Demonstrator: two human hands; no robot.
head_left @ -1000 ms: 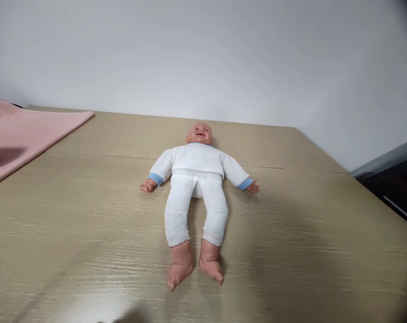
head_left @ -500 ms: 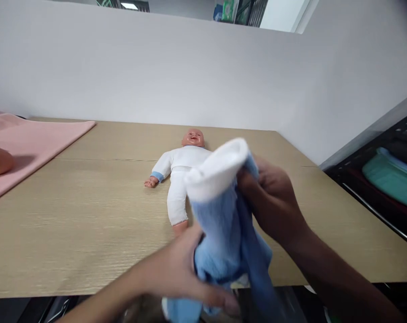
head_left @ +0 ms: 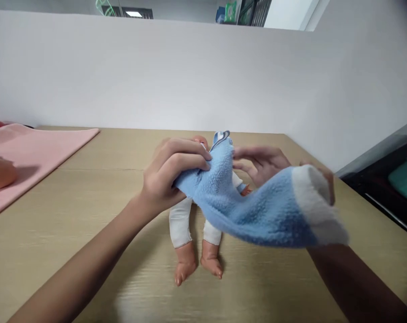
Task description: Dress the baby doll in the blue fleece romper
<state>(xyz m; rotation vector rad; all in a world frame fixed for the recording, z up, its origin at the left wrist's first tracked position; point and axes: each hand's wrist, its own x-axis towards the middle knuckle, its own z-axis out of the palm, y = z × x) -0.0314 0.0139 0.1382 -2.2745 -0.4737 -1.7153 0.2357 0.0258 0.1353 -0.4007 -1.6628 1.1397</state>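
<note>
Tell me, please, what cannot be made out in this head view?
- Doll: face and torso hidden by the left hand and the blue garment.
- Right hand: grip partly hidden behind the garment.
- Pink cloth: cut off by the left edge.
- Shelf items: cut off at the right edge, blurred.

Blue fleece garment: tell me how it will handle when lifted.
The blue fleece garment is probably floppy: it sags between the left hand and right hand. Likely light, since it bunches easily in the fingers. Its fuzzy pile should grip, not slip.
</note>
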